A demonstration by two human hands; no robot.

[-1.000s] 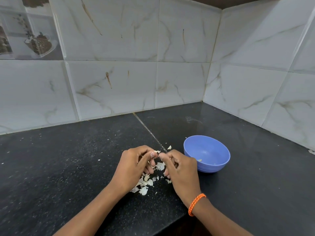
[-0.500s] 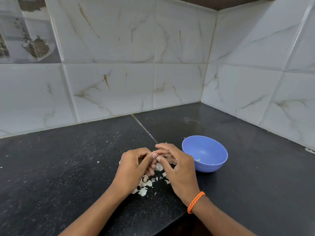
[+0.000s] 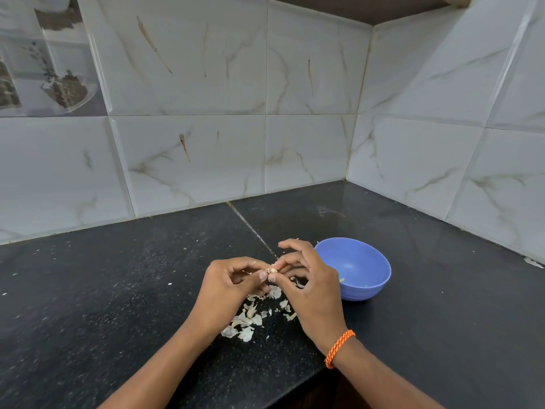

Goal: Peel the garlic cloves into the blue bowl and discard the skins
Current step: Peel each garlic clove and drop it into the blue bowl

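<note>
Right hand (image 3: 312, 293) index finger now raised; small pale garlic clove (image 3: 273, 270) half-skinned.

A black speckled tabletop (image 3: 88, 290) fills a corner, a thin seam (image 3: 250, 228) running across it; white marbled wall tiles (image 3: 191, 84) rise behind, one printed tile (image 3: 44, 69) at upper left
</note>
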